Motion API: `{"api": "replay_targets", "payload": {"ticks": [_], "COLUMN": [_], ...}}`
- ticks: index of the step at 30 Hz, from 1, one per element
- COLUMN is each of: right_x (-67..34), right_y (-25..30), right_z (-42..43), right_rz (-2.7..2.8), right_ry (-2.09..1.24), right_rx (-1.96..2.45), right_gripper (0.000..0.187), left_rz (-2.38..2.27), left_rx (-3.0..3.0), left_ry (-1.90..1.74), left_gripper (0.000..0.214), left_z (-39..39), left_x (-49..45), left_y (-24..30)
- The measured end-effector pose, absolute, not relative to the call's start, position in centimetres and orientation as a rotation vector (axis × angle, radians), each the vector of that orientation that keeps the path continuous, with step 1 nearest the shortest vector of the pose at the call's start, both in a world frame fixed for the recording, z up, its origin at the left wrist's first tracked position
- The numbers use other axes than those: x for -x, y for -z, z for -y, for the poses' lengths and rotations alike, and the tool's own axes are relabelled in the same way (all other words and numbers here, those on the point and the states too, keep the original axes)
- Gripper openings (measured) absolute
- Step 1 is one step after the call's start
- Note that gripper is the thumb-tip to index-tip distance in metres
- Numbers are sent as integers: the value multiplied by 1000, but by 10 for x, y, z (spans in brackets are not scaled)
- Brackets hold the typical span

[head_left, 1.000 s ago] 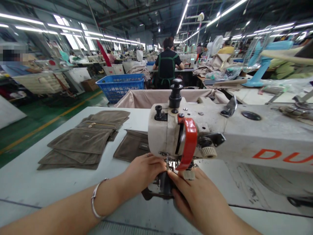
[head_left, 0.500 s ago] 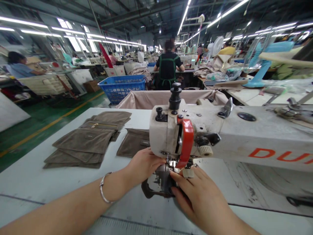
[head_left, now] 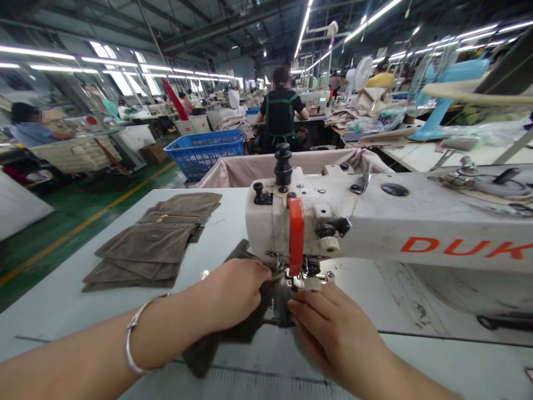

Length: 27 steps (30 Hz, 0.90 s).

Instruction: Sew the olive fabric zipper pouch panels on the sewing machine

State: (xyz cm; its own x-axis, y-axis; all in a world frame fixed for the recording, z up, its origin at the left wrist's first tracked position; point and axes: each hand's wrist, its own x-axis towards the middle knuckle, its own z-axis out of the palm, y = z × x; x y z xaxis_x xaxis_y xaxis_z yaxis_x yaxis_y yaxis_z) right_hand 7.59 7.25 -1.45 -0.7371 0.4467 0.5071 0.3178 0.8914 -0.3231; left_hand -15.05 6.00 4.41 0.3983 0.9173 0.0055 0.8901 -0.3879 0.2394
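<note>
My left hand [head_left: 235, 291], with a bangle on its wrist, is closed on a grey-brown fabric piece [head_left: 245, 328] left of the presser foot. The fabric hangs turned and creased under that hand, partly hidden by it. My right hand [head_left: 333, 325] has its fingers bent together at the right of the needle plate [head_left: 280, 311]; whatever is between them is hidden. Above both hands stands the head of a white sewing machine [head_left: 266, 222] with an orange guard [head_left: 296, 236]. On the table at left lies a stack of grey-brown fabric pieces [head_left: 144, 241], one with a zip.
Beyond the machine stand a cloth-lined bin [head_left: 233, 168] and a blue plastic basket [head_left: 204, 149]. A person in dark clothes [head_left: 283, 108] sits further off, back towards me. A blue fan [head_left: 437, 111] stands at right. Ruler marks run along the table's [head_left: 54, 316] near edge.
The fabric piece that lay flat beyond my left hand is now turned and bunched beneath it, reaching towards me. My left hand has rolled over. My right hand stays near the presser foot.
</note>
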Motion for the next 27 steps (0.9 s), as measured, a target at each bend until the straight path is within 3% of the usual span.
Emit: {"api": "replay_targets", "payload": {"ticks": [5,17,22,27], "right_x": [-71,-67,-69,-73], "right_y": [14,16,16,15], "right_z": [-65,-63,-63,-62], "right_rz": [2651,2587,2575,2615], "right_ry": [-380,-514,-541,-504], "right_rx": [478,492,540,570], "right_gripper": [46,44,39,30], "left_rz": [-1542,-1622,-1631,-1982], "left_rx": [-2219,-2421,-2285,-2149], "left_ry": [-48,-25,-144,-547], "left_gripper": [36,30,18,36], "left_z": [-54,-50,-45,-20], "left_x": [140,116,119,176], "left_y": [-59,-47,-44,-29]}}
